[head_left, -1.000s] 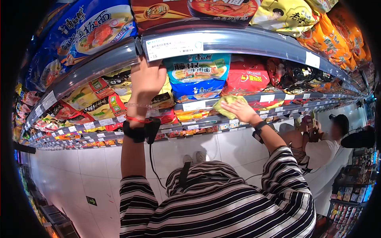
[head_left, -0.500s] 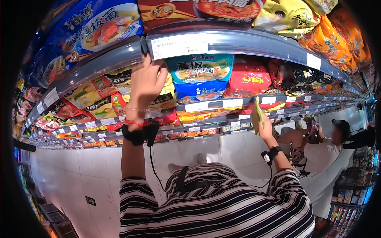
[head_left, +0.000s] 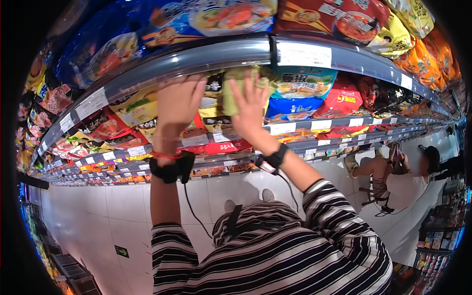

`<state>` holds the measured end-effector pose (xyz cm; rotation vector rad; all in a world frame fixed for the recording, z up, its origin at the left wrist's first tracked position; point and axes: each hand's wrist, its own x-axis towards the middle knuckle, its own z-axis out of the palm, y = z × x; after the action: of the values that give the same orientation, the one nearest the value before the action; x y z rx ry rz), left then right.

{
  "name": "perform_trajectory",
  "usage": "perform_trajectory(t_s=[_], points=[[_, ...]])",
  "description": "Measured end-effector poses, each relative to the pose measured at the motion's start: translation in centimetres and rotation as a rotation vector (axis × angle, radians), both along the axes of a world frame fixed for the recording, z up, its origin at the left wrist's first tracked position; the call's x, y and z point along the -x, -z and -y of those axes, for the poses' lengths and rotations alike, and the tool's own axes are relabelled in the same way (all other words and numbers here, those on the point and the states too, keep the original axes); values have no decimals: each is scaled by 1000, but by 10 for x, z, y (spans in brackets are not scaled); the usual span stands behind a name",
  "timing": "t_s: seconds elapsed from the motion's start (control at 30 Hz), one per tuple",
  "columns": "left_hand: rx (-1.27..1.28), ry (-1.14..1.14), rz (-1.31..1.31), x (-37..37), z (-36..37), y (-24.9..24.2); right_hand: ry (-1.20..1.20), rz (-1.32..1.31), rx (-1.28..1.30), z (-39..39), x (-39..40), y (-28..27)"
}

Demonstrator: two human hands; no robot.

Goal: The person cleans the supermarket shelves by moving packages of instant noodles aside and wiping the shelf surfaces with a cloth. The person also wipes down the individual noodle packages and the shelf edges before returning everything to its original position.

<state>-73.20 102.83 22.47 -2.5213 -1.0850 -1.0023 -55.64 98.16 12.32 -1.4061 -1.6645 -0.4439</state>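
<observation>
My left hand [head_left: 178, 105] is raised to the shelf edge [head_left: 206, 55], its fingertips at the underside of the grey rail and its fingers stretched upward. Close by on the right, my right hand [head_left: 250, 105] lies spread over a folded yellow-green cloth [head_left: 230, 93], pressing it against the packs below the rail. Yellow noodle packs [head_left: 214, 119] are behind and between the hands. A teal noodle pack [head_left: 307, 81] is just right of my right hand, above a blue one [head_left: 293, 107].
Large blue packs [head_left: 211, 22] and a red pack [head_left: 334, 19] fill the upper shelf. Price labels [head_left: 305, 54] line the rails. Another person [head_left: 400, 184] sits at the right. Black cables [head_left: 196, 211] hang from my wrists above the tiled floor [head_left: 98, 216].
My right hand has moved up and left with the cloth, from the lower rail to the packs beside my left hand. The shelf view has shifted right.
</observation>
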Motion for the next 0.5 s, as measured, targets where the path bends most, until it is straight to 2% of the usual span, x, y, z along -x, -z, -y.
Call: perform_trajectory(t_s=[0.1,0.13,0.2,0.23,0.3,0.4,0.5], points=[[20,65,33,-1,-3,0,-9,25,41,-21,46,24],[75,64,21,1,-3,0,-18,124,60,-22,47,32],[-26,77,43,2,-8,7,-37,326,102,-17,33,42],[-76,83,52,3,-9,10,-58,475,95,-10,21,39],[-79,67,29,4,-9,11,-116,595,5,-6,-4,48],[-93,71,26,5,-10,13,-114,645,152,16,-33,50],[-86,76,31,6,-10,14,-74,584,160,33,-54,61]])
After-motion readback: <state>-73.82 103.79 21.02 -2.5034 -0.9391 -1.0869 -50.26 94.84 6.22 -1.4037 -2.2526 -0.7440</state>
